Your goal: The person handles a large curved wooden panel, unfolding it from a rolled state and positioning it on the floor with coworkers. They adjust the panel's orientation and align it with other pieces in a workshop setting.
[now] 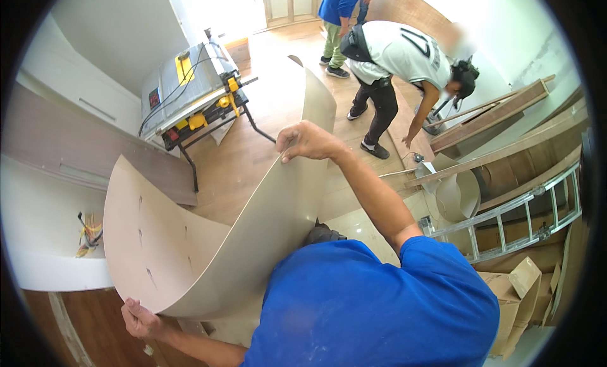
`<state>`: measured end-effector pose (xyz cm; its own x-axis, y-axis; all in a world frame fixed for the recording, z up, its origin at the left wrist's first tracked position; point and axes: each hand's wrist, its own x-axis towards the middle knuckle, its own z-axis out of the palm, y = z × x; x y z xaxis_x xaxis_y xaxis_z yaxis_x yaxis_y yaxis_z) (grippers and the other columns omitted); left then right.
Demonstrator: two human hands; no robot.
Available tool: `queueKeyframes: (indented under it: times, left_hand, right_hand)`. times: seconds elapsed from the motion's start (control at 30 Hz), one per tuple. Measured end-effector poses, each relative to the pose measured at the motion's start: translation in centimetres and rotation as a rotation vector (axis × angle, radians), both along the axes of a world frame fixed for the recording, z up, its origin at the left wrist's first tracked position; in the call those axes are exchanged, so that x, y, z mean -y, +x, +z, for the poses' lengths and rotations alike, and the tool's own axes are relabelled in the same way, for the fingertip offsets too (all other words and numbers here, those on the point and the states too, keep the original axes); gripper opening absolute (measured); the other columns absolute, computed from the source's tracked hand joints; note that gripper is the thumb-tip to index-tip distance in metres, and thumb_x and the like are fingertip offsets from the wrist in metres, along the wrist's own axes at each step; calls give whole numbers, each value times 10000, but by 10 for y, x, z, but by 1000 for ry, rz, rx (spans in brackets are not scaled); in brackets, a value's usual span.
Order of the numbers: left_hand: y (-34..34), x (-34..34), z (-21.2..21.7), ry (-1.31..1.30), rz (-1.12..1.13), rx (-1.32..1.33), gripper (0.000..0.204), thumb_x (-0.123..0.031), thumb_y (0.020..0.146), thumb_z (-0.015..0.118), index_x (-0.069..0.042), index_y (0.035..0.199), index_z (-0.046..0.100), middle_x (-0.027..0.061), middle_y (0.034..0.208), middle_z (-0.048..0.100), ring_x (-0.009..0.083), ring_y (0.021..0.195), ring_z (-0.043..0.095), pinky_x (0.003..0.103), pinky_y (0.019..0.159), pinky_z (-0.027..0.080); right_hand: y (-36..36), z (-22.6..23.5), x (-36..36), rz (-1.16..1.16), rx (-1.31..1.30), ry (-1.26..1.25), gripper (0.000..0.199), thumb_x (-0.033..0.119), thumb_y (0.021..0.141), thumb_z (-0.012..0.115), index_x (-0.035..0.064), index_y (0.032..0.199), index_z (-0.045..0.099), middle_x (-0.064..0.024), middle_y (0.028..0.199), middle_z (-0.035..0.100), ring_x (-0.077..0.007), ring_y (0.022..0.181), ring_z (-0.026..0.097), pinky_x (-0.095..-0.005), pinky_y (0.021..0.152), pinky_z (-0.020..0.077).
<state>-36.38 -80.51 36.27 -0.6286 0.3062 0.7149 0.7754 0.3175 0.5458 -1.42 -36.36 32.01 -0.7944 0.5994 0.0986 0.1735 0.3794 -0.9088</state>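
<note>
the left hand (140,321) at about seven o'clock pinches the lower edge of a big thin sheet (208,240), its grip clenched on that rim, while the right hand (308,141) just above centre clamps the upper edge, fingers curled over it. the sheet sits mid-frame between the two hands, bowed into a deep s-curve, its far end rising toward twelve o'clock. to handle it well, i judge both hands should keep the bend broad and even, since a tight kink could crack so thin a panel, and the grip on each edge should stay firm, because the stored spring would likely whip the sheet loose. it looks like laminate or veneer: pale beige, matte, smooth, with a few small dark slot marks on the face near nine o'clock. a person in a blue shirt (373,304) fills five to six o'clock. at eleven o'clock stands a table saw (193,89), grey metal with yellow parts on black legs, a dark cable across it. the floor (253,158) is warm wood plank. at two o'clock another person (404,57) in a white top bends over long brown boards (487,117). an aluminium ladder (518,215) lies at three o'clock, torn cardboard (515,291) at four.
</note>
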Motion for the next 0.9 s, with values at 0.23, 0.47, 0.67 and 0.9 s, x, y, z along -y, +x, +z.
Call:
queueKeyframes:
  times: [0.23,0.47,0.67,0.9]
  left_hand:
    - [2,-8,2,4,4,24,438,-294,1044,545,17,736,555,33,634,496,133,615,435,287,563,385]
    - [-9,-11,1,-25,12,22,442,-311,1039,554,48,788,612,65,687,586,165,657,516,316,599,442]
    - [-9,-17,5,25,99,153,457,-353,999,624,75,849,684,95,741,640,178,691,567,299,617,478]
    - [2,-25,18,7,115,76,448,-345,973,652,60,785,685,117,693,641,211,633,575,324,569,473]
  right_hand:
    - [-3,-4,-3,-4,-22,-20,223,33,702,819,28,899,714,-49,826,711,-142,825,672,-295,762,537]
    - [7,-3,-4,-22,-18,71,255,99,687,833,43,908,717,-39,853,715,-147,825,674,-313,747,538]
    - [-3,-11,-8,-1,-4,33,236,108,690,837,50,888,723,-42,814,714,-146,763,673,-311,719,541]
    - [-4,-12,-4,-23,-80,53,234,80,691,836,46,900,736,-52,834,721,-151,783,683,-306,716,539]
